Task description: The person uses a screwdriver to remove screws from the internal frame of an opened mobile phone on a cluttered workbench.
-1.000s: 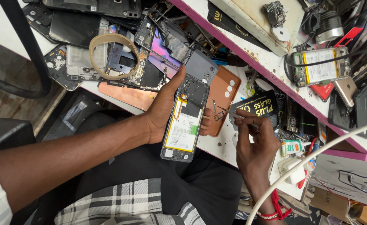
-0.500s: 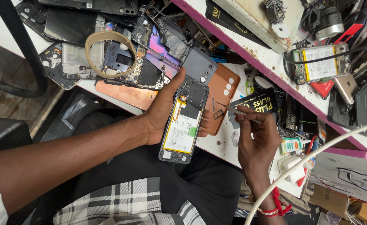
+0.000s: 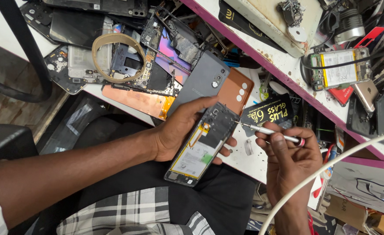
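One phone in hand: your left hand [image 3: 181,130] grips an opened phone [image 3: 202,146] from underneath, thumb over its upper edge, tilted above your lap just in front of the bench edge.
Back cover: already off; the battery and the black upper plate lie bare, so I judge the opening step done.
One tool: your right hand [image 3: 290,159] pinches a thin screwdriver [image 3: 270,132], fingers closed round its shaft, red cap end toward your wrist.
Tip position: it sits at the phone's upper right edge, touching or very nearly so; you cannot tell from here whether it is seated in a screw.
Work left: as a judgement, the upper plate looks in place on the phone, so its screws and whatever lies under it remain to be dealt with; how many screws are out is too small to tell.
Loose back covers nearby: two lie just beyond the phone, one grey cover [image 3: 200,85] and one copper-coloured cover [image 3: 235,93], overlapping each other.
Black packet with yellow print: one, black packet [image 3: 266,114], beside the copper-coloured one.
Tape ring: one tan tape ring [image 3: 118,56] on the heap of stripped boards.
Other opened handset: one on the pink-edged shelf [image 3: 261,56], its pale battery showing, opened handset [image 3: 338,67].
Stripped frames and boards on the bench: many, piled too thickly for you to count.
White cable: one white cable [image 3: 331,169] arcs across the lower right, in front of your right wrist.
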